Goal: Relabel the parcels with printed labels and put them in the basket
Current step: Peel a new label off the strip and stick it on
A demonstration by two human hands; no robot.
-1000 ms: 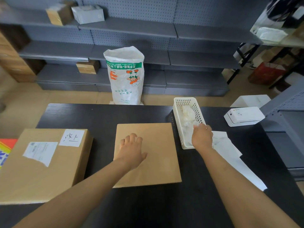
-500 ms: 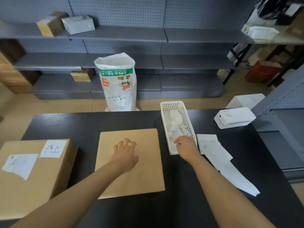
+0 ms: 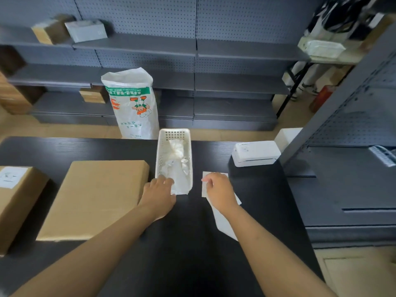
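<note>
A flat brown parcel (image 3: 94, 198) lies on the black table (image 3: 182, 243), left of the white basket (image 3: 159, 151). A second brown parcel (image 3: 19, 202) with a white label sits at the far left. My left hand (image 3: 158, 195) is at the basket's near-left corner, its fingers loosely bent over the rim, and no grip shows. My right hand (image 3: 220, 192) is over the strip of white printed labels (image 3: 225, 221) right of the basket. It pinches the strip's far left corner with thumb and forefinger.
The basket holds crumpled white paper (image 3: 176, 151). A white label printer (image 3: 255, 153) stands at the back right of the table. A white printed sack (image 3: 132, 103) stands behind the table in front of grey shelves (image 3: 214, 48). More grey shelving (image 3: 353, 189) borders the right side.
My left hand left the flat parcel and moved right to the basket's near corner. My right hand moved from the basket to the label strip. The view shifted right.
</note>
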